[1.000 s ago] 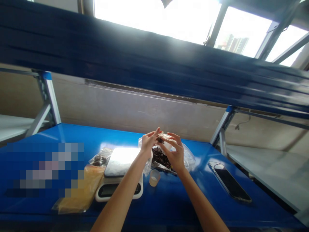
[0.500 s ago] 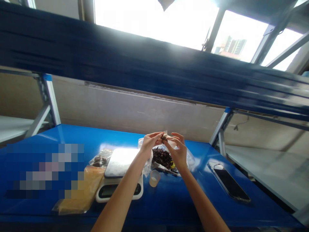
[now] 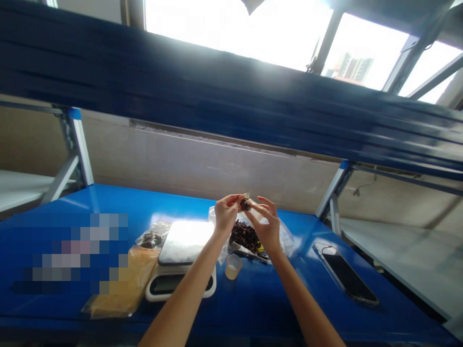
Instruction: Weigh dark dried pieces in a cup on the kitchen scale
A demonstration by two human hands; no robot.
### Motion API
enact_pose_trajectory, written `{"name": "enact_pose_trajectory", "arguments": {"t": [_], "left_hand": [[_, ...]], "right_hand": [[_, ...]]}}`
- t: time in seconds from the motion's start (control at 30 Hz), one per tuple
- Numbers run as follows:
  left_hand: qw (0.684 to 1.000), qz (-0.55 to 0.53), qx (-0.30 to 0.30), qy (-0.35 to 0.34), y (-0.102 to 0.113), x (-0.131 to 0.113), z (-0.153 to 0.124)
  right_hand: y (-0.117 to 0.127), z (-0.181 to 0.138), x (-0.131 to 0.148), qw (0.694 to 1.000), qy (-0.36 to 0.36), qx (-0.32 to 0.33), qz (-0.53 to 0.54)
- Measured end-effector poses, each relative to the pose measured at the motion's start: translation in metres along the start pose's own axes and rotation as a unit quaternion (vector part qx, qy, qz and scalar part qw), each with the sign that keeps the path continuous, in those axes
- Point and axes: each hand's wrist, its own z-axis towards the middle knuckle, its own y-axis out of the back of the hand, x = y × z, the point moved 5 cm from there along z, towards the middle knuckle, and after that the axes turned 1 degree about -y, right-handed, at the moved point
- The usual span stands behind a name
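Observation:
Both my hands are raised over the blue table [image 3: 253,299]. My left hand [image 3: 224,215] and my right hand [image 3: 265,224] pinch a small clear bag [image 3: 247,204] with dark pieces inside, held between their fingertips. Just below it lies a larger clear plastic bag [image 3: 249,236] full of dark dried pieces. A white kitchen scale [image 3: 183,258] stands left of that bag, under my left forearm. A small translucent cup [image 3: 233,266] sits on the table beside the scale.
A black phone [image 3: 345,277] lies at the right of the table. Left of the scale lie a yellow-brown packet [image 3: 121,284] and a small clear bag of dark bits [image 3: 152,237]. A dark blue shelf beam [image 3: 231,106] runs overhead. Grey shelves flank both sides.
My fingers have drawn closer together on the small bag, which now looks bunched up and smaller. The hands stay in the same place above the big bag.

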Motion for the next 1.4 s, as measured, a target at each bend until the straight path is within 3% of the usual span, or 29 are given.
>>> {"name": "enact_pose_trajectory", "arguments": {"t": [0.2, 0.37, 0.53, 0.77, 1.27, 1.4], "left_hand": [[0.995, 0.067, -0.007, -0.070, 0.002, 0.003, 0.000], [0.994, 0.085, 0.003, -0.071, 0.002, 0.001, 0.000], [0.997, 0.032, 0.037, -0.058, -0.003, 0.000, 0.000], [0.995, 0.040, 0.043, -0.086, -0.005, 0.001, -0.002], [0.994, -0.055, 0.084, 0.037, -0.011, 0.000, -0.006], [0.994, -0.064, 0.071, 0.056, -0.009, 0.006, -0.003]], "right_hand": [[0.001, 0.002, -0.002, 0.999, -0.031, 0.015, 0.001], [0.000, 0.002, 0.001, 0.999, -0.033, 0.016, -0.001], [-0.001, 0.000, 0.002, 0.999, -0.028, 0.018, 0.000], [0.002, 0.001, -0.004, 0.999, -0.046, -0.004, -0.002], [-0.001, -0.001, -0.006, 0.998, -0.063, 0.000, 0.030], [-0.002, 0.000, -0.009, 0.999, -0.049, 0.018, 0.006]]}}
